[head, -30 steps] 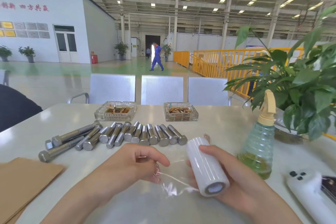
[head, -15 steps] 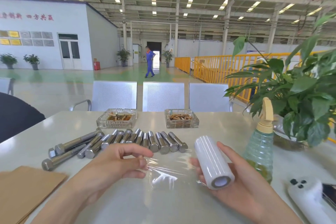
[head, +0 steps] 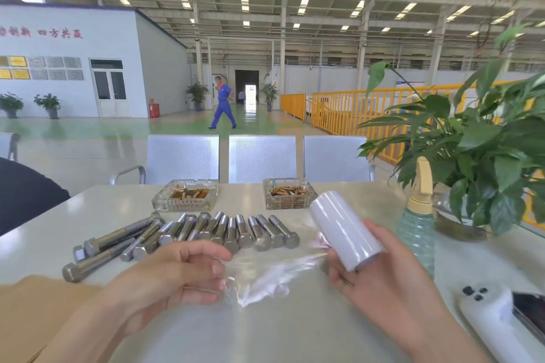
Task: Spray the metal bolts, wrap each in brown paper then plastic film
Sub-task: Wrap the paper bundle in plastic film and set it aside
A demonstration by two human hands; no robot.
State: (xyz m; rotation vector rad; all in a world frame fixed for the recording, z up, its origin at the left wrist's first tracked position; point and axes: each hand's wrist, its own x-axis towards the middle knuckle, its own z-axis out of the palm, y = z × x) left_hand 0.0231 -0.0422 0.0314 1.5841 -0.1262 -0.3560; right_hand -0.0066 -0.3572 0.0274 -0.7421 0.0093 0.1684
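Observation:
Several bare metal bolts (head: 206,233) lie in a row across the middle of the white table (head: 295,333). My right hand (head: 380,280) holds a white roll of plastic film (head: 343,233), tilted with its far end up. A clear sheet of film (head: 274,274) stretches from the roll to my left hand (head: 177,277), which pinches its free edge just in front of the bolts. Brown paper sheets (head: 26,312) lie at the near left. A spray bottle (head: 417,224) with a beige trigger stands to the right of the roll.
Two glass ashtrays (head: 185,196) (head: 290,194) sit behind the bolts. A potted plant (head: 486,156) fills the right side, and a white phone (head: 495,318) lies near right. Metal chairs (head: 259,158) line the table's far edge. A person in blue (head: 222,106) walks far off.
My hands have moved apart, drawing more film off the roll. The roll has risen and tilted more upright. The distant person has walked left.

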